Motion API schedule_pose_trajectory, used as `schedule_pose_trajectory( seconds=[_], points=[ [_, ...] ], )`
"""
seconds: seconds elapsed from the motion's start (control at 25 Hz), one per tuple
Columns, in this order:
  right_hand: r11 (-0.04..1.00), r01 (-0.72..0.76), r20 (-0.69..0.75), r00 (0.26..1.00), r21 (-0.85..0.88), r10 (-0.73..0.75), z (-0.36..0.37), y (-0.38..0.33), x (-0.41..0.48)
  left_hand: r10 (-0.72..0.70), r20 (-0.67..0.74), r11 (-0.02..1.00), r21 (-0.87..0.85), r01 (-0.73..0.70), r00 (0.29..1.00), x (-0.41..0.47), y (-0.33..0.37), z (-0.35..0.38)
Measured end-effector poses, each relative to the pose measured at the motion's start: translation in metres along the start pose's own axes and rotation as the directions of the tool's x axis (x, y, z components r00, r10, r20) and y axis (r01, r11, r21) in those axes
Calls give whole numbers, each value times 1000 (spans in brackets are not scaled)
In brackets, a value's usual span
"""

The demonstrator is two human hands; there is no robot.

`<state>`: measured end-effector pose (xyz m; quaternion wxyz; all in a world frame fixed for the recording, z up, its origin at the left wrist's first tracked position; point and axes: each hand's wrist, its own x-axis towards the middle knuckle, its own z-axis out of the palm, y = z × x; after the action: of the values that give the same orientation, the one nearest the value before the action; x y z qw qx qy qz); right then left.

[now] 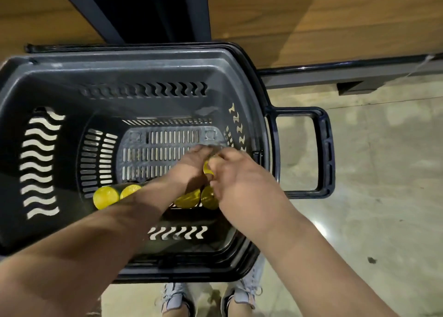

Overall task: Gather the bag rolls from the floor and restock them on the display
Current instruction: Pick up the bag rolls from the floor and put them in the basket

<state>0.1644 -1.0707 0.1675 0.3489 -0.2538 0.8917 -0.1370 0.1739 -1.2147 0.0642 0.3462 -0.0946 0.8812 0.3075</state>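
Several bag rolls with yellow ends lie in the bottom of a dark plastic basket (pixel 134 72): two roll ends (pixel 106 197) at the left, two more (pixel 188 199) under my hands. Both hands reach down into the basket. My right hand (pixel 237 180) curls its fingers round one yellow-ended roll (pixel 207 169) at the basket's right side. My left hand (pixel 191 165) lies beside it with fingers stretched out over the same roll; its grip is hidden by blur and by the right hand.
The basket's pull handle (pixel 323 148) sticks out to the right over a pale concrete floor (pixel 371 196). A wooden display base with a dark frame (pixel 335 68) runs along the top. My shoes (pixel 177 297) stand below the basket.
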Motion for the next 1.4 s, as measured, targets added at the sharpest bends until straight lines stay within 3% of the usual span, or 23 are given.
schedule_pose_trajectory(
  seconds=[0.12,0.24,0.36,0.52,0.76,0.92,1.08,1.24,1.4],
  points=[
    [997,28,-261,965,71,-9,-40,2,-30,17,-57,996,91,-11,998,-41,12,-49],
    [997,-38,-328,943,61,56,-108,-10,-61,96,-125,971,230,-66,987,-102,53,-116],
    [1000,-19,-430,903,-1,16,-203,-40,-119,241,-160,916,365,-169,957,-183,125,-204],
    [998,6,-627,777,-67,-47,-345,-87,-218,453,-224,800,529,-283,863,-296,239,-318],
    [999,-45,-761,648,-23,12,-512,-124,-381,659,-310,686,622,-378,686,-433,412,-424],
    [988,-153,-810,579,4,93,-561,-118,-458,771,-286,582,679,-447,570,-469,495,-444],
    [945,-304,-835,483,122,263,-589,-104,-538,877,-173,414,746,-522,448,-482,571,-438],
    [836,-483,-847,303,260,438,-616,-80,-622,937,-21,245,752,-612,349,-493,647,-409],
    [700,-590,-838,73,401,541,-630,-45,-718,962,144,61,713,-698,231,-501,721,-358]
  ],
)
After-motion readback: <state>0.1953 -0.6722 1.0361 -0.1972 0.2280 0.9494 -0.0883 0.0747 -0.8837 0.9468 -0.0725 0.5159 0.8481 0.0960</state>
